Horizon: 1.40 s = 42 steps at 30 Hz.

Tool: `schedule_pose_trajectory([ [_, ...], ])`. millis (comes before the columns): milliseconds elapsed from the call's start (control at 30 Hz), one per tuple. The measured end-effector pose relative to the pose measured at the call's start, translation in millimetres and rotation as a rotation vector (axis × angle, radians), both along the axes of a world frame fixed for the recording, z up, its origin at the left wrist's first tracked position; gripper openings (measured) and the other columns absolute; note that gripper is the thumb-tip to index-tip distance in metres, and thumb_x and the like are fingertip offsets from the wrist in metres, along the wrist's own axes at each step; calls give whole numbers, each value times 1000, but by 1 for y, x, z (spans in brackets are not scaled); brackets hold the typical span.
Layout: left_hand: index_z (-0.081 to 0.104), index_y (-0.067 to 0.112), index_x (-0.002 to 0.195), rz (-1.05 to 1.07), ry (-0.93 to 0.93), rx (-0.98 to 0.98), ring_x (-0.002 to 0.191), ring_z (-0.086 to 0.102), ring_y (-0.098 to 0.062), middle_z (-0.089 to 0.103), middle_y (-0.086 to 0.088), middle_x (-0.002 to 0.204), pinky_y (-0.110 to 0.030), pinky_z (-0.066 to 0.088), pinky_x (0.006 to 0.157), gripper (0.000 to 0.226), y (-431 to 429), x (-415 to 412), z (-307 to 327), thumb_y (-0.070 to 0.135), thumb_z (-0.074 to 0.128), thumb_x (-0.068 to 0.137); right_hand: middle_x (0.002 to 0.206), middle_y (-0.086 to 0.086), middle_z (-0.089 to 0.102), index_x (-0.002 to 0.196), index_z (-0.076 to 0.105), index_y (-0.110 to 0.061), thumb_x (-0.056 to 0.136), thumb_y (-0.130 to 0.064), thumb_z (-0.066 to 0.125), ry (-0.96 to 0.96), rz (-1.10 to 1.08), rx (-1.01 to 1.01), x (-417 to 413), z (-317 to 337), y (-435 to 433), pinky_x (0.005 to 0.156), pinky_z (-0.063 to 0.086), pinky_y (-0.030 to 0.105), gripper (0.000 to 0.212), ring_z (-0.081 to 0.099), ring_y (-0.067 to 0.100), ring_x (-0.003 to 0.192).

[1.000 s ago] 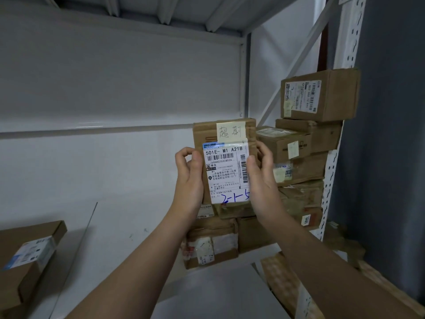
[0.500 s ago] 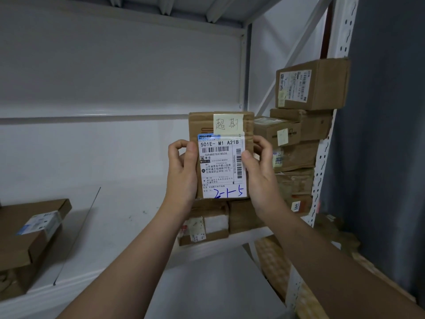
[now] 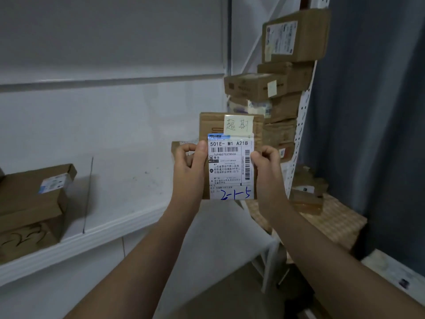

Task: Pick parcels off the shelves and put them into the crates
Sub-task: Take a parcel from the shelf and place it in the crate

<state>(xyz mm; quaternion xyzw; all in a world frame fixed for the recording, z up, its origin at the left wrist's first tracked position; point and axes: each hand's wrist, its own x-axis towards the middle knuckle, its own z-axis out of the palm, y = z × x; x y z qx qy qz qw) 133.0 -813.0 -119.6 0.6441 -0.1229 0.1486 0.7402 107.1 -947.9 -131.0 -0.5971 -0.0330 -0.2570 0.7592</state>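
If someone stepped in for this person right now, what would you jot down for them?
Left hand grips the labelled parcel by its left edge; right hand grips its right edge.
The parcel, label 501E-M1 A21B, is held upright in the air in front of the shelf.
Done: one parcel picked.
Left: put it in a crate (none in view), then clear the parcel stack at the shelf's right end and the boxes at its left.

parcel (image 3: 212,125), label (image 3: 231,166) reading 501E- M1 A21B, penned 2-1-5, sticky note (image 3: 238,125) 超期

Matt brown cardboard parcel (image 3: 230,155) bears a smooth white paper label (image 3: 230,166).
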Motion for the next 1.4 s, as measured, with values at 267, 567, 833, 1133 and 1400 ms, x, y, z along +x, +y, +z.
schedule_pose_trajectory([
  [267,48,18,98,-74,200,-26,68,70,-6,72,12,77,-18,51,51,28,30,-63,-69,45,48,94,91,-4,67,103,48,-19,93,-27,58,147,-108,-48,-74,-76,28,63,54,21,16,68,9,81],
  [567,42,26,116,-243,344,111,85,68,-10,65,1,105,-21,54,56,51,18,-129,-113,55,61,79,105,3,66,98,53,-28,95,-41,52,312,-242,43,-153,-128,22,78,54,33,13,66,14,94],
  [833,-14,40,147,-680,517,378,101,62,-10,54,3,121,-29,58,70,112,-72,-182,-171,17,73,81,81,-9,57,91,52,-38,94,-29,58,516,-576,-172,-260,-182,-69,67,51,34,12,58,11,74],
  [1133,24,45,133,-791,695,285,109,60,-20,53,0,129,-28,57,60,81,-206,-251,-222,14,76,78,107,-10,60,125,49,-26,86,-21,71,665,-395,-264,-354,-197,-201,77,58,29,45,64,13,96],
  [1400,33,27,123,-595,725,210,99,62,-16,56,4,116,-15,51,51,58,-285,-261,-247,27,73,81,144,-2,13,152,3,-33,68,-58,76,858,-173,-929,-354,-220,-286,113,20,34,114,13,21,135],
])
